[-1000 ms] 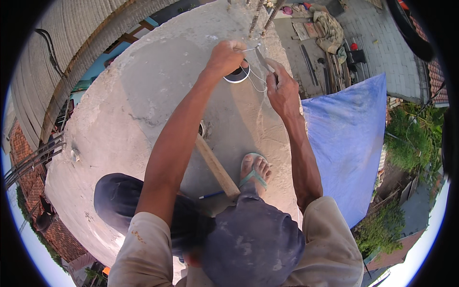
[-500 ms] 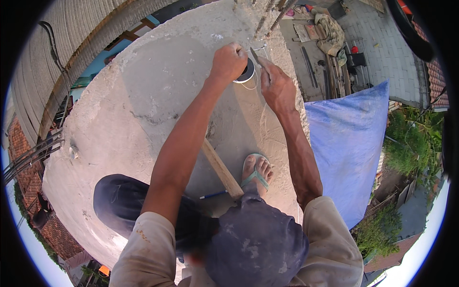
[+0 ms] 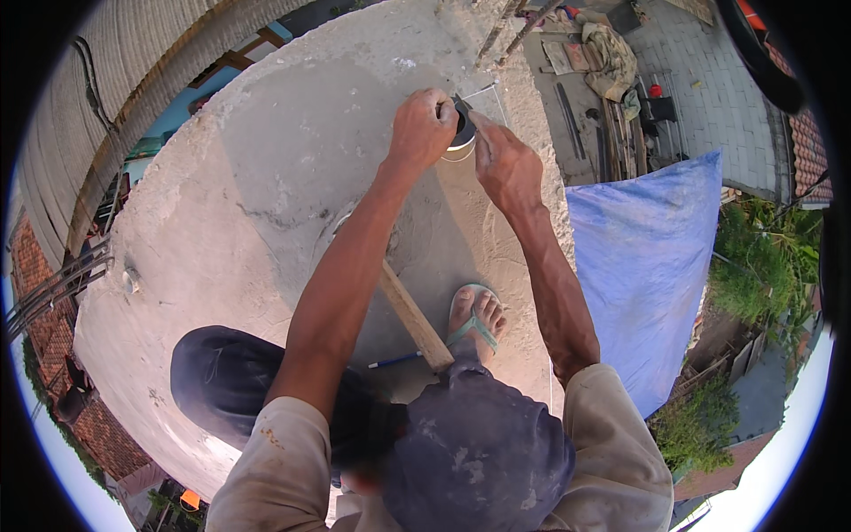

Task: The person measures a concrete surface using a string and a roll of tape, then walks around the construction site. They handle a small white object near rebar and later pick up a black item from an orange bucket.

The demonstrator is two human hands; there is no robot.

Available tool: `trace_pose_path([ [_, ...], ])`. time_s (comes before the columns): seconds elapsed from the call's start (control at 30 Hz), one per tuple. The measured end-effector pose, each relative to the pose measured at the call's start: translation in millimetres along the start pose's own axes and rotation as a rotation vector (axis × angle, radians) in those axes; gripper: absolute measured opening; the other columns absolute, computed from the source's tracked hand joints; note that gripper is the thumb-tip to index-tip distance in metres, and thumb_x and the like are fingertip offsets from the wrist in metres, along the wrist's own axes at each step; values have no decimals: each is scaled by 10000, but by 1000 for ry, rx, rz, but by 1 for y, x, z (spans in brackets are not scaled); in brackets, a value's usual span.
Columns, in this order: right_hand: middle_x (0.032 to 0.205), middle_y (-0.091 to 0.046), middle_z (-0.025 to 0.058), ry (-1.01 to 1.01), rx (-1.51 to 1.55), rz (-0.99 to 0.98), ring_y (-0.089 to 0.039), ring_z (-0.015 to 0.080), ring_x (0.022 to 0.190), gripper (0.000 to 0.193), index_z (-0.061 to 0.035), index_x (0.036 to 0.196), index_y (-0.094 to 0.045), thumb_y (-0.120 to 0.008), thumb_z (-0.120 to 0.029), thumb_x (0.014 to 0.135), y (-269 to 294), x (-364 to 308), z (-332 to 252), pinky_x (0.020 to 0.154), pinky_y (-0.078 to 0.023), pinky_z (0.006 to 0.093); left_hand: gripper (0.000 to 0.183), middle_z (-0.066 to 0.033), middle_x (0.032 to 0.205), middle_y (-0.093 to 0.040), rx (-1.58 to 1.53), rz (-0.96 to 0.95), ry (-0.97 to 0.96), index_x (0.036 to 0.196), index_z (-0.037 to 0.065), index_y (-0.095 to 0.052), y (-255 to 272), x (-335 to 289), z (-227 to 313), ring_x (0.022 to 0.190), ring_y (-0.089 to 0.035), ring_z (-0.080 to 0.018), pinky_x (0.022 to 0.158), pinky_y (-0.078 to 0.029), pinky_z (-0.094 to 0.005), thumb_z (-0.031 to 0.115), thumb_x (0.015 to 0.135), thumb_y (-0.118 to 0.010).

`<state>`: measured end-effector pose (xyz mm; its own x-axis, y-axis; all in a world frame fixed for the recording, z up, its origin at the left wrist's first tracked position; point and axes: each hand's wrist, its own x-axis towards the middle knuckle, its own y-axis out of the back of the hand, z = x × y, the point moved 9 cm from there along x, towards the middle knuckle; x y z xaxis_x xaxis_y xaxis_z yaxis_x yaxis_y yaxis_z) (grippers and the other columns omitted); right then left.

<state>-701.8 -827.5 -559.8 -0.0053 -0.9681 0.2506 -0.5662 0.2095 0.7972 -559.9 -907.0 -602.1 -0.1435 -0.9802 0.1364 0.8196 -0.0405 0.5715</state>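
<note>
My left hand [image 3: 424,131] is closed in a fist over the concrete slab, its fingers curled round something I cannot make out. Just right of it, a spool [image 3: 463,133] with a dark core and a pale rim sits close against the fist. A loop of thin pale string [image 3: 458,159] hangs at the spool's near side. My right hand [image 3: 508,167] grips a knife with a narrow dark blade [image 3: 462,104], which reaches left past the spool's far edge. The knife's handle is hidden in my fingers.
A wooden handle [image 3: 413,317] lies by my sandalled foot [image 3: 477,316], its far end under my left forearm. Nearby is a blue pen-like stick [image 3: 395,360]. Rebar [image 3: 523,34] rises at the far edge. The slab [image 3: 168,293] drops off at right beside a blue tarp [image 3: 643,275].
My right hand has moved slightly nearer my left, and the knife blade has swung lower and further left across the spool. The string loop is smaller.
</note>
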Motion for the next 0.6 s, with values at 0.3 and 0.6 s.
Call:
trace_pose_path([
  [0.3, 1037, -737, 140, -52, 45, 1, -726, 377, 865, 385, -160, 1317, -654, -635, -95, 939, -10, 8, -1, 734, -593, 479, 181, -198, 947, -699, -32, 29, -3, 942, 11, -712, 1, 2, -3, 835, -691, -363, 758, -537, -428, 176, 905, -650],
  [0.6, 1019, -736, 171, -85, 47, 23, -720, 405, 867, 375, -153, 1330, -651, -621, -131, 957, -21, 5, 3, 745, -588, 494, 192, -175, 842, -734, -151, -47, 299, 947, 19, -735, 8, 1, -17, 759, -720, -316, 726, -556, -399, 172, 888, -635],
])
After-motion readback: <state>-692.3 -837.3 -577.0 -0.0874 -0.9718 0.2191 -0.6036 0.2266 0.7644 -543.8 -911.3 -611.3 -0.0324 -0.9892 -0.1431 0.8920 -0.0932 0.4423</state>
